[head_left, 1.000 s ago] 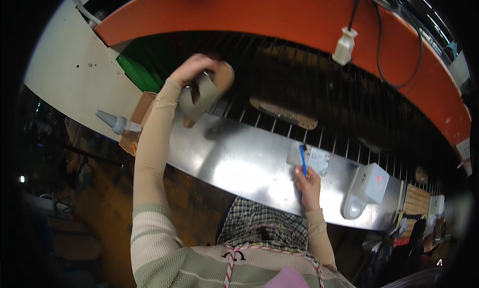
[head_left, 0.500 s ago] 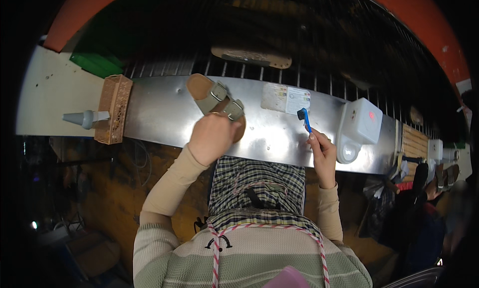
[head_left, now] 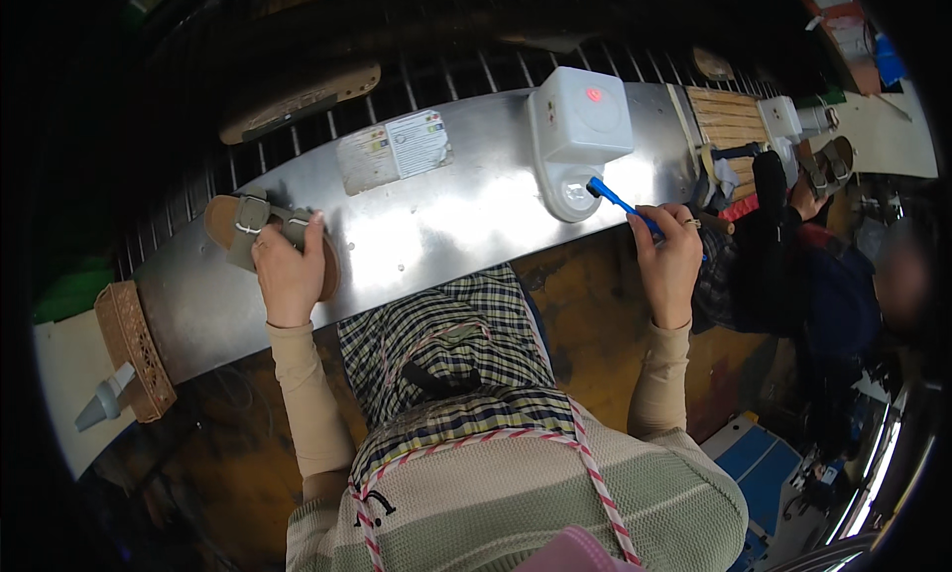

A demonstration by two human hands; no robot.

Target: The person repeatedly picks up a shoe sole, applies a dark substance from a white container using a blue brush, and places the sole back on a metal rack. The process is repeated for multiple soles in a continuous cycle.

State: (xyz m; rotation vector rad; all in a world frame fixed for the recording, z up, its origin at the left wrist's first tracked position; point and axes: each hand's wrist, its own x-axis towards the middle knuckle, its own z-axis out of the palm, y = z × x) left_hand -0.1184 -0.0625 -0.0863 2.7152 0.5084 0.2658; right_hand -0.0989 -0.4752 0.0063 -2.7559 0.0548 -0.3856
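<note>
Sandal: grey-green straps over a tan footbed, the bare rounded end pointing to the upper left; metal buckle visible on the strap nearest that end, a second strap partly hidden by fingers. Sole edge brown, seen at lower right. Left hand closed about the sandal's middle, back of hand up, thumb along the right-hand strap, fingers curled over the left; both ends of the sandal project beyond the grip, one to the left, the other to the right of the wrist side. Sandal is at the left part of the metal bench; cannot tell whether it rests on the surface or is held just above. Right hand pinches the handle of a blue brush between thumb and fingers, nearly closed on it; dark bristle end points up and left, over the round dish of a white dispenser, contact unclear. Brush and sandal well apart. Woven basket left of the sandal.
</note>
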